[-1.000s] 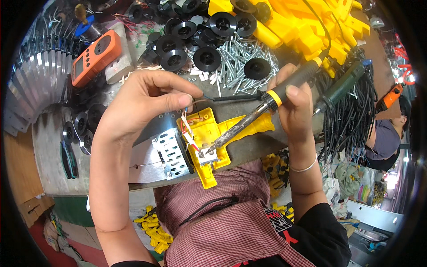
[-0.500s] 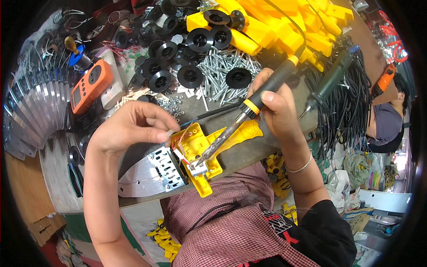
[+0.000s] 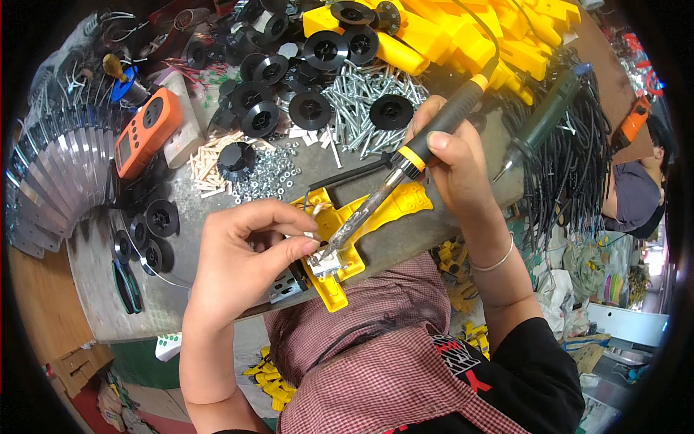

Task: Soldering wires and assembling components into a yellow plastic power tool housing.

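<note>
In my right hand (image 3: pixel 455 148) is a soldering iron (image 3: pixel 452 119) with a black and yellow handle, slanting down to the left. Its tip meets a small white and silver electrical part (image 3: pixel 327 266) in an open yellow plastic housing (image 3: pixel 387 208). My left hand (image 3: pixel 253 249) is closed in a pinch beside that part, close to the iron's tip; whatever lies between the fingertips is hidden. Thin wires (image 3: pixel 318 206) run inside the housing, and a black cable (image 3: pixel 347 176) enters at its far side. A perforated metal plate (image 3: pixel 284 288) shows partly beneath my left hand.
Black plastic discs (image 3: pixel 311 110), screws (image 3: pixel 369 101) and nuts (image 3: pixel 264 173) lie behind the housing. Yellow housings (image 3: pixel 463 43) are heaped farther back. At left are an orange meter (image 3: pixel 148 134) and pliers (image 3: pixel 128 286); at right, a green electric screwdriver (image 3: pixel 546 112) and black cables (image 3: pixel 553 188). Another person (image 3: pixel 632 195) sits far right.
My left hand has come right and nearer, from the housing's far left corner to the small part. The metal plate is now mostly covered or shifted. The iron's tip stays at the part.
</note>
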Demonstrator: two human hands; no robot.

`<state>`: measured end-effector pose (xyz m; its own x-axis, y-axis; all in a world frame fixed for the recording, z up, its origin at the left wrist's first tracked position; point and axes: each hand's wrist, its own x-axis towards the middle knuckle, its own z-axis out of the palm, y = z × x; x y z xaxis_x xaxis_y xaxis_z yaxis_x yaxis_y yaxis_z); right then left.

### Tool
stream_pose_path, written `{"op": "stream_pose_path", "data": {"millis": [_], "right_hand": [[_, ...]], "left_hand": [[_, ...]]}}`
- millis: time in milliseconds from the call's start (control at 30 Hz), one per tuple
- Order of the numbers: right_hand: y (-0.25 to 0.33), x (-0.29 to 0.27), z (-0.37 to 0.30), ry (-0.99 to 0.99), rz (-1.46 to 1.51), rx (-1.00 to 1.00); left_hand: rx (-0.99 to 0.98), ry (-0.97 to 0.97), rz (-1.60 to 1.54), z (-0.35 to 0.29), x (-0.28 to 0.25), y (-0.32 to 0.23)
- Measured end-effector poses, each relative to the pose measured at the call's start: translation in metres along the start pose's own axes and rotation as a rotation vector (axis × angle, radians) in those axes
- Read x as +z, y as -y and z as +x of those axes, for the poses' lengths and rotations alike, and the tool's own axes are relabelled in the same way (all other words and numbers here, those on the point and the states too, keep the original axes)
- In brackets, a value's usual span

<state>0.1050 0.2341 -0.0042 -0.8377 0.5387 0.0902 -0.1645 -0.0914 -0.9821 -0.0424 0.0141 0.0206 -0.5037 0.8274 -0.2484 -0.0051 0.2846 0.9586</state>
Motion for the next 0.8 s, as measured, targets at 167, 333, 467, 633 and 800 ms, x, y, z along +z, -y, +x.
{"op": "stream_pose_path", "data": {"millis": [167, 333, 467, 633, 800], "right_hand": [[0.001, 0.001, -0.002, -0.048, -0.05, 0.034], [0.002, 0.002, -0.002, -0.093, -0.053, -0.001], [0.007, -0.009, -0.002, -0.125, -0.025, -0.007], [0.006, -0.002, -0.002, -0.109, -0.055, -0.024], [0.004, -0.002, -0.003, -0.088, -0.062, 0.0]], "left_hand": [[0.032, 0.041, -0.006, 0.003, 0.005, 0.003], [0.008, 0.016, 0.029, 0.001, 0.007, 0.004], [0.016, 0.018, 0.027, 0.002, 0.009, 0.002], [0.003, 0.009, 0.086, 0.002, 0.01, 0.0], [0.029, -0.004, 0.123, 0.002, 0.011, 0.001]]}}
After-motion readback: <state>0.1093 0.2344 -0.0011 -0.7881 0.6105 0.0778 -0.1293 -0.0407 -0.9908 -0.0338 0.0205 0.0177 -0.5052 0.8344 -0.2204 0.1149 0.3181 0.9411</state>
